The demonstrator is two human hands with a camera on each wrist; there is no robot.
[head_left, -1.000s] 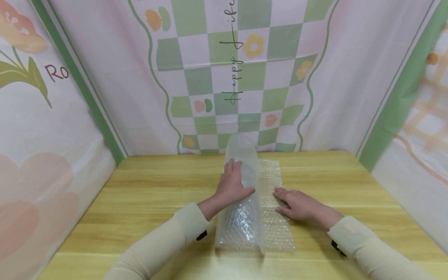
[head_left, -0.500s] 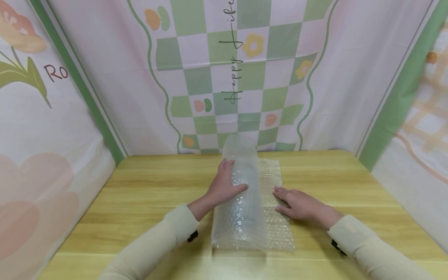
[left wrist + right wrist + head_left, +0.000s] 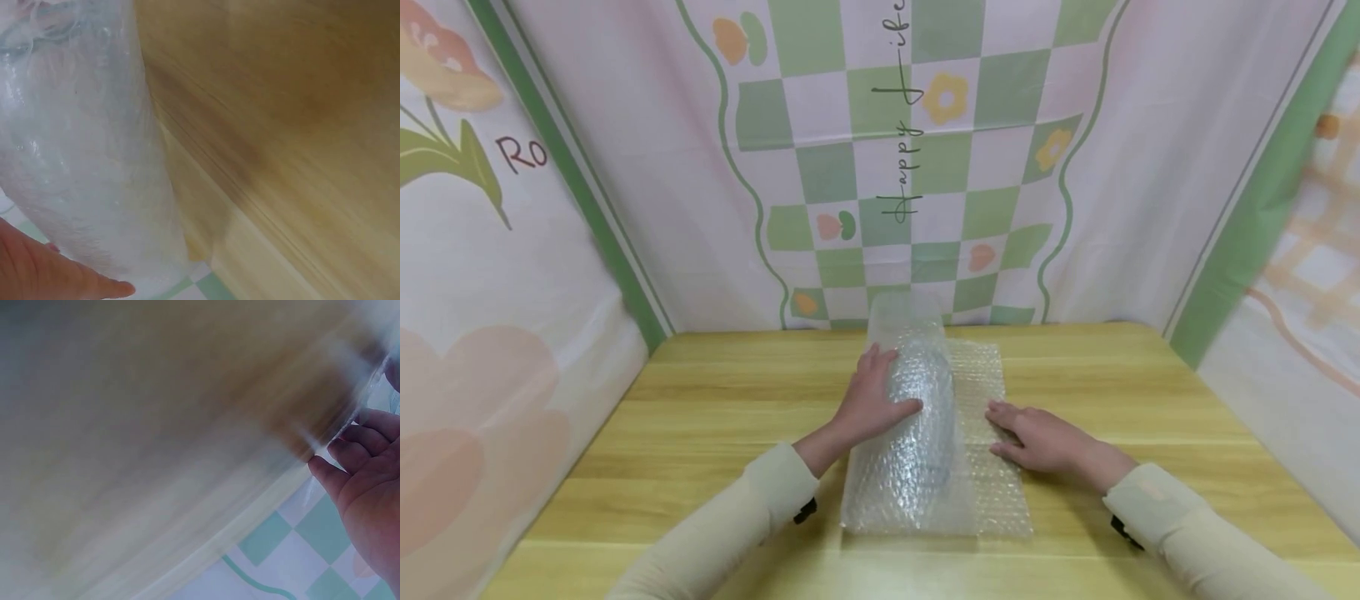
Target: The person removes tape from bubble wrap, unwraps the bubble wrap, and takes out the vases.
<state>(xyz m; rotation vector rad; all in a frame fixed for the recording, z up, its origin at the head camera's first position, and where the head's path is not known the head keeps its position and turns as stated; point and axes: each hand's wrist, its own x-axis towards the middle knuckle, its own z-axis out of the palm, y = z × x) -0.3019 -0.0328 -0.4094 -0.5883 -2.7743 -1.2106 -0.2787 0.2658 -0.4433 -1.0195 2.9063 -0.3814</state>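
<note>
In the head view a clear bubble-wrap bundle [image 3: 902,467] lies lengthwise on the table. Something bluish and rounded shows through it, but its kind cannot be told. My left hand [image 3: 872,400] rests on the bundle's left side, thumb stretched across the top and fingers spread toward the back. In the left wrist view the straight thumb [image 3: 56,275] lies beside the plastic. A flat strip of bubble wrap [image 3: 996,492] sticks out to the right from under the bundle. My right hand [image 3: 1037,437] presses this strip's right edge with extended fingers.
The bundle's far end reaches toward the table's [image 3: 737,392] back edge. Behind the table hangs a green-and-white checked cloth [image 3: 940,167], with patterned side cloths [image 3: 550,275] at left and right.
My left hand has moved left along with the bundle, which leans over and looks wider and flatter. My right hand and the strip's right edge have stayed in place.
</note>
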